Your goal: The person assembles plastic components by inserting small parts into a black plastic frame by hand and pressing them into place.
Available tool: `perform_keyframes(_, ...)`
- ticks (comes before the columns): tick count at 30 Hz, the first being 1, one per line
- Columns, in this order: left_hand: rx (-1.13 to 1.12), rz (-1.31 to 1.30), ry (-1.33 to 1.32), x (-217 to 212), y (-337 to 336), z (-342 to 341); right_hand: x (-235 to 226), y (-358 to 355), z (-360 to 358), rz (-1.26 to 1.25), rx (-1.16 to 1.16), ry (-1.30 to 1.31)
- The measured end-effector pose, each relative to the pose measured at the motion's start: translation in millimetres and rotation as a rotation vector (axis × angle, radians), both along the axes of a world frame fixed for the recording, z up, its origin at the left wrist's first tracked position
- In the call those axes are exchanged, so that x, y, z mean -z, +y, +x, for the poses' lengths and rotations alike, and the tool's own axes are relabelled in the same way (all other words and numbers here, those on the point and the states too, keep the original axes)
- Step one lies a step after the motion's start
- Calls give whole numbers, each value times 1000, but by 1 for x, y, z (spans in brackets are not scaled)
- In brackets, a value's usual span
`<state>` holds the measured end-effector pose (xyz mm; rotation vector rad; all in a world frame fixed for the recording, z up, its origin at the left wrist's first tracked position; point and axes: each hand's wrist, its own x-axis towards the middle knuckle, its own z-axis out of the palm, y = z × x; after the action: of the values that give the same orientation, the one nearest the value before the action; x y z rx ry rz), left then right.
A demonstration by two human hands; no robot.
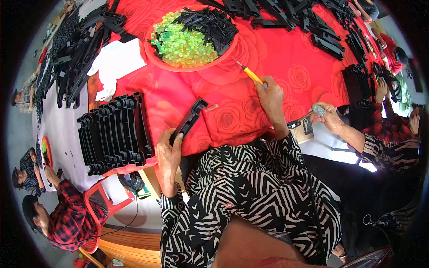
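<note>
My left hand (168,151) is closed round the lower end of a long black plastic part (191,117), which slants up and to the right over the red cloth. My right hand (271,100) grips a yellow-handled screwdriver (252,75); its thin metal shaft points up and left, apart from the black part. Beside the black part's upper end lies a small tan strip (211,108). Beyond both hands, a round red tray (151,53) holds yellow-green translucent pieces (183,47) and small black pieces (214,29).
A stacked row of black parts (115,134) stands left of my left hand. White cloth or paper (118,60) lies near loose black parts (85,56). More black parts (286,13) cover the far right. At right, a co-worker's hand (330,117) holds a grey-gripped tool.
</note>
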<state>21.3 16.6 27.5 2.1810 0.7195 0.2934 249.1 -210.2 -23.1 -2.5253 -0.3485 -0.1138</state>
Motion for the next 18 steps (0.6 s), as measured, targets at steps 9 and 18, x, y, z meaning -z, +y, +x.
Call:
perform_keyframes(9,135,-23,37,-14,-7,17,-63,21,-31,294,-323,-146)
perform_keyframes(18,269,56,53,-26,-1,16,-95,79,-69,-42,-1101,-60)
